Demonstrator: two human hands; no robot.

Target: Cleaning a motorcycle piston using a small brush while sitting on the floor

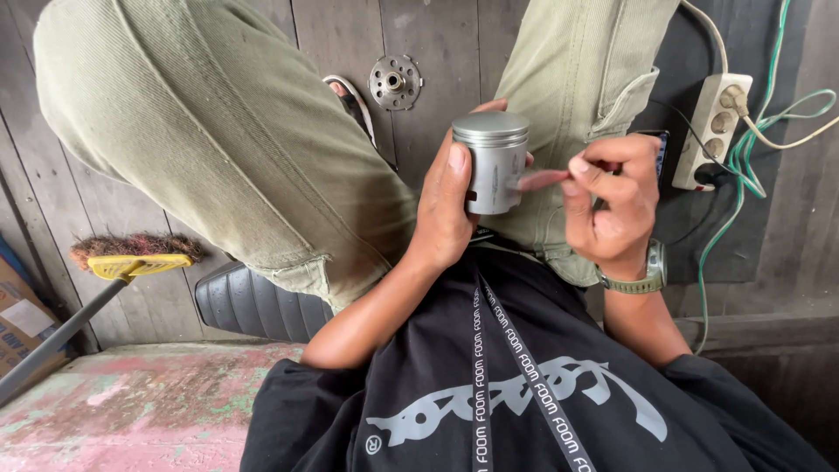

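1. A round metal disc (395,82) with a ring of holes is seen lying on the dark wooden floor (441,39).
2. A white power strip (712,131) is placed at the right, with green and white cables (753,131) plugged in and trailing away.
3. A yellow-headed brush (131,255) with worn bristles is laid at the left.
4. A black ribbed seat (253,306) is partly hidden beneath an olive trouser leg (210,131).
5. A cardboard box (22,323) is seen at the left edge.

Both hands (533,197) raised, fingers curled
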